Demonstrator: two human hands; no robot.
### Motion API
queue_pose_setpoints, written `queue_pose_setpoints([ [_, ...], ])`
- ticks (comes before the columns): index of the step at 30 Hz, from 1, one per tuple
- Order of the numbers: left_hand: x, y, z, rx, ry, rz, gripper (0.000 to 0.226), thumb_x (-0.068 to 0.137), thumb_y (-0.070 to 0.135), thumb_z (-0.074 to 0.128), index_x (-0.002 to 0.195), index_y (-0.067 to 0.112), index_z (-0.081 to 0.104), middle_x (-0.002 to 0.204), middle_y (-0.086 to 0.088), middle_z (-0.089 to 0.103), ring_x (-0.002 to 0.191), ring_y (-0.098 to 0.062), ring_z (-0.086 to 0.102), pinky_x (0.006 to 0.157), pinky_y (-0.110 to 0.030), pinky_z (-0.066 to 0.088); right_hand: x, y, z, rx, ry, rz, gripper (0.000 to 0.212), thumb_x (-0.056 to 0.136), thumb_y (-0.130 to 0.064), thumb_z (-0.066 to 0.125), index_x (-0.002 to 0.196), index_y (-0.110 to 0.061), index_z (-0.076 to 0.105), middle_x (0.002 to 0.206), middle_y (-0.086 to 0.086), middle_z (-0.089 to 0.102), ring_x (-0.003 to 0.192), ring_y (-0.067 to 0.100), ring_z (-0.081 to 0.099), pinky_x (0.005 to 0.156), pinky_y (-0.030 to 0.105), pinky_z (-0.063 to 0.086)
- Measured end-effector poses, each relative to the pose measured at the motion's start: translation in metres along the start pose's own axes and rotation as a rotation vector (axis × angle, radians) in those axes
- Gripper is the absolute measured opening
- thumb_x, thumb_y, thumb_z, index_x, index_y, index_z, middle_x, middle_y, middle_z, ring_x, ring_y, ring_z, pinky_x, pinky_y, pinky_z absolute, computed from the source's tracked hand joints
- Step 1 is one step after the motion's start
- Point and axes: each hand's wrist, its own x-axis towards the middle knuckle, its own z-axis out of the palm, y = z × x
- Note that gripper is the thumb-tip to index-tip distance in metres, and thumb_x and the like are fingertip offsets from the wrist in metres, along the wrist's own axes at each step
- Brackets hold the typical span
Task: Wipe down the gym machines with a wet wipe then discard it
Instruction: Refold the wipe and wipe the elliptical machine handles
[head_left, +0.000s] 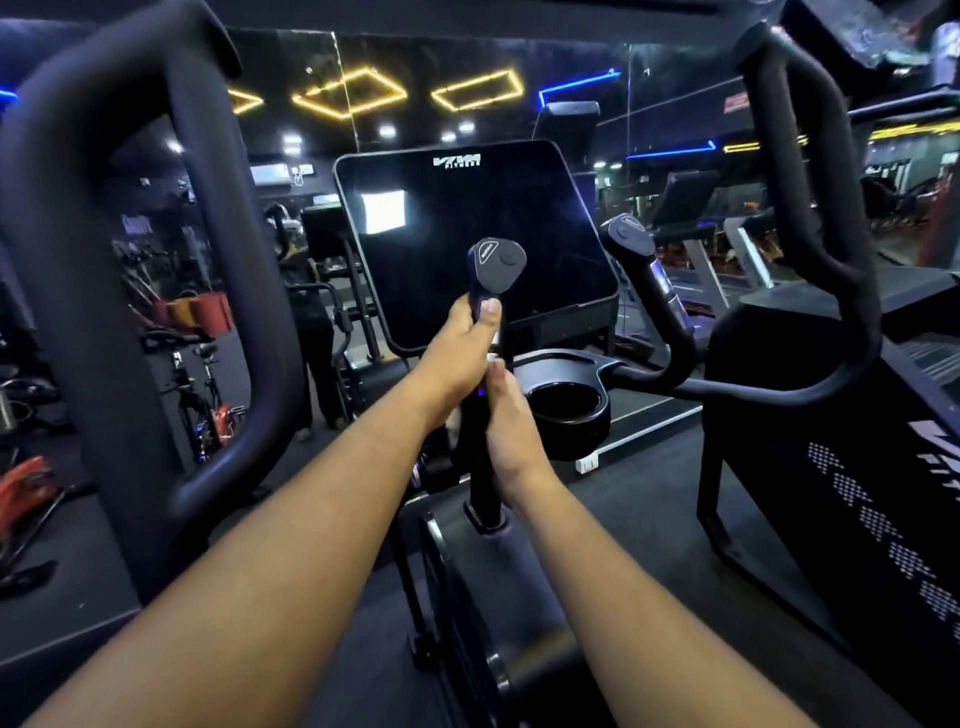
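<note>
I stand at a black elliptical machine with a dark console screen (483, 234). Both hands are on its left inner handle (497, 266), an upright grip with a button cap on top. My left hand (460, 353) grips the upper part of the handle, thumb up against it. White bits of the wet wipe (453, 419) peek out under this hand and between the two hands, so the wipe seems pressed round the grip. My right hand (511, 423) wraps the handle just below, from the right side.
A twin right inner handle (631, 241) stands beside the screen, above a round cup holder (566, 408). Thick moving arms rise at the left (67, 260) and right (831, 208). A black machine (857, 441) is at the right. A mirror wall ahead shows a standing person (311, 332).
</note>
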Motion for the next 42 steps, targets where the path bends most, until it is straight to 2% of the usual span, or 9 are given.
queue_pose_setpoints([
  [5, -0.001, -0.011, 0.002, 0.115, 0.024, 0.099, 0.053, 0.110, 0.043, 0.034, 0.155, 0.016, 0.032, 0.147, 0.004, 0.048, 0.134, -0.009, 0.043, 0.110, -0.026, 0.033, -0.034, 0.046, -0.011, -0.260, -0.053, -0.159, 0.065, 0.095, -0.072, 0.039, 0.131, -0.020, 0.053, 0.118, 0.005, 0.066, 0.101, 0.005, 0.063, 0.088, 0.025, 0.047],
  [10, 0.001, -0.006, -0.005, 0.167, -0.042, 0.075, 0.048, 0.110, 0.044, 0.034, 0.148, 0.016, 0.035, 0.133, 0.005, 0.051, 0.125, -0.009, 0.046, 0.108, -0.029, 0.036, -0.027, 0.068, -0.029, -0.510, -0.210, -0.214, 0.065, 0.086, -0.082, 0.044, 0.133, -0.038, 0.052, 0.124, -0.014, 0.059, 0.119, 0.007, 0.057, 0.102, 0.037, 0.047],
  [12, -0.001, -0.004, -0.007, 0.171, -0.072, 0.057, 0.045, 0.110, 0.045, 0.034, 0.147, 0.019, 0.036, 0.132, 0.007, 0.051, 0.123, -0.007, 0.046, 0.105, -0.024, 0.038, -0.032, 0.068, -0.028, -0.459, -0.197, -0.139, 0.070, 0.086, -0.080, 0.048, 0.133, -0.028, 0.055, 0.124, -0.005, 0.061, 0.120, 0.006, 0.057, 0.103, 0.033, 0.047],
  [16, -0.003, 0.001, -0.010, 0.193, -0.090, 0.057, 0.047, 0.110, 0.043, 0.033, 0.150, 0.019, 0.031, 0.133, 0.008, 0.048, 0.123, -0.005, 0.044, 0.097, -0.019, 0.031, -0.052, 0.045, -0.009, -0.102, -0.017, -0.053, 0.019, 0.103, -0.044, 0.053, 0.118, -0.034, 0.056, 0.112, -0.018, 0.064, 0.103, -0.016, 0.058, 0.092, 0.017, 0.047],
  [19, -0.002, -0.001, -0.008, 0.185, -0.083, 0.053, 0.047, 0.110, 0.043, 0.033, 0.150, 0.019, 0.031, 0.133, 0.006, 0.050, 0.122, -0.009, 0.046, 0.101, -0.025, 0.033, -0.059, 0.025, 0.004, 0.079, 0.074, -0.078, 0.039, 0.106, -0.028, 0.049, 0.145, -0.022, 0.048, 0.137, -0.006, 0.063, 0.125, -0.001, 0.057, 0.101, 0.018, 0.045],
  [24, 0.004, -0.005, -0.010, 0.127, -0.123, 0.018, 0.054, 0.109, 0.046, 0.034, 0.156, 0.021, 0.024, 0.144, 0.006, 0.043, 0.134, -0.009, 0.040, 0.118, -0.032, 0.029, -0.059, 0.018, 0.021, -0.288, 0.123, -0.163, 0.078, 0.101, -0.057, 0.045, 0.162, -0.034, 0.001, 0.168, -0.013, 0.013, 0.152, 0.000, 0.016, 0.125, 0.030, 0.021],
  [29, 0.007, -0.009, -0.013, 0.097, -0.179, -0.007, 0.058, 0.108, 0.049, 0.034, 0.159, 0.026, 0.018, 0.148, 0.009, 0.038, 0.139, -0.009, 0.035, 0.121, -0.034, 0.025, -0.066, 0.067, -0.003, -0.392, 0.256, -0.219, 0.055, 0.102, -0.034, 0.045, 0.149, -0.058, 0.032, 0.113, -0.013, 0.065, 0.101, 0.001, 0.060, 0.099, 0.037, 0.049],
  [34, 0.002, -0.012, -0.008, 0.047, -0.122, 0.039, 0.055, 0.110, 0.042, 0.034, 0.159, 0.024, 0.019, 0.145, 0.011, 0.039, 0.135, -0.005, 0.034, 0.116, -0.027, 0.024, -0.056, 0.035, -0.027, -0.210, 0.282, -0.268, 0.041, 0.106, -0.015, 0.050, 0.145, -0.028, 0.054, 0.126, -0.003, 0.071, 0.111, 0.011, 0.062, 0.097, 0.023, 0.049],
  [42, -0.014, -0.015, -0.017, -0.447, -0.190, -0.143, 0.062, 0.107, 0.059, 0.020, 0.146, 0.024, 0.053, 0.139, 0.003, 0.064, 0.129, -0.011, 0.059, 0.103, -0.028, 0.047, -0.007, -0.005, -0.017, -0.931, -0.059, -0.536, 0.067, 0.105, -0.033, 0.032, 0.159, -0.019, -0.005, 0.168, 0.000, -0.011, 0.156, 0.011, -0.009, 0.128, 0.040, 0.006],
])
